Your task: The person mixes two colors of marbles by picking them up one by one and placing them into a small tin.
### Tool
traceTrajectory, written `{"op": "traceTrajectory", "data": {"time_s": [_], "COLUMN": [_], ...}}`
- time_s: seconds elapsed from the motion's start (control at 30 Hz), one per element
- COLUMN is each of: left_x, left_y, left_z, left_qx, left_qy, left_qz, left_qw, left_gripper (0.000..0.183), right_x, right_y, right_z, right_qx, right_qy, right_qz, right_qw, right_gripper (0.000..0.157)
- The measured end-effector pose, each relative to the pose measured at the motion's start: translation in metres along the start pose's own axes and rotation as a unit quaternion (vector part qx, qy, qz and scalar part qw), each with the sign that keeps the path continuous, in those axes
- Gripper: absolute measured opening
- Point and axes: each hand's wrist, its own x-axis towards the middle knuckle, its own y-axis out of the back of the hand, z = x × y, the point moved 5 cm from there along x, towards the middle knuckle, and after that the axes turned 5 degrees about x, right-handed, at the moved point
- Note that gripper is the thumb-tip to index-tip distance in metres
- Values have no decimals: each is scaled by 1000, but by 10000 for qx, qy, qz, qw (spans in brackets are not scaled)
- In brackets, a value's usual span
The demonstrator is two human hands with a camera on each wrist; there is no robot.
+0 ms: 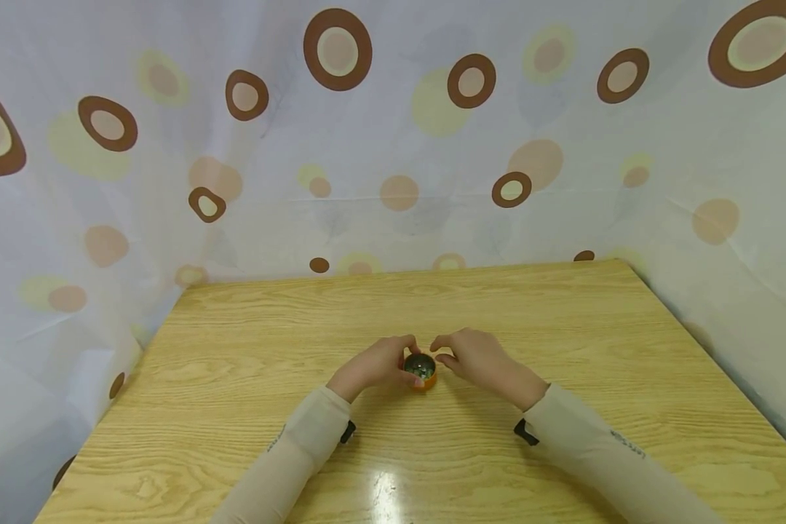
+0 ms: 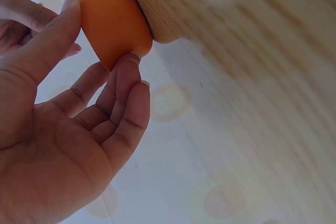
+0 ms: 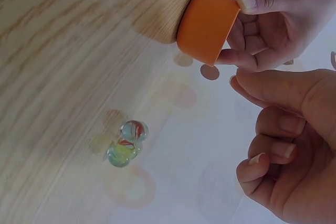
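A small orange cup (image 1: 422, 370) stands upright on the wooden table, its inside dark and glassy in the head view; what lies in it is too small to tell. My left hand (image 1: 381, 364) grips the cup, thumb on the near side and index finger on the far side. Just right of the rim is my right hand (image 1: 481, 358), apart from the cup, with its fingers loosely bent and nothing seen between them. Several glass marbles (image 3: 126, 144) with red and yellow swirls lie together on the table in the right wrist view. In the head view I cannot see them.
The light wooden table (image 1: 288, 313) spreads out around both hands. A white curtain (image 1: 393, 145) with brown and pastel spots rises behind it and along both sides. Dark bands (image 1: 526, 432) show under both sleeves.
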Motion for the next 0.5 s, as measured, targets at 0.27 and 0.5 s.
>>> {"op": "traceTrajectory", "data": {"time_s": [0.27, 0.5], "left_x": [0, -1], "left_y": [0, 1], "left_z": [1, 1], "left_qx": [28, 82], "left_qy": [-5, -7], "left_qz": [20, 23], "left_qw": [10000, 10000], "left_gripper": [43, 44], "right_x": [-2, -3], "right_y": [8, 14], "right_z": [4, 12], "right_qx": [77, 43], "right_qy": [-97, -194], "right_qz": [-5, -4], "right_qw": [9999, 9998], "right_gripper": [16, 16]}}
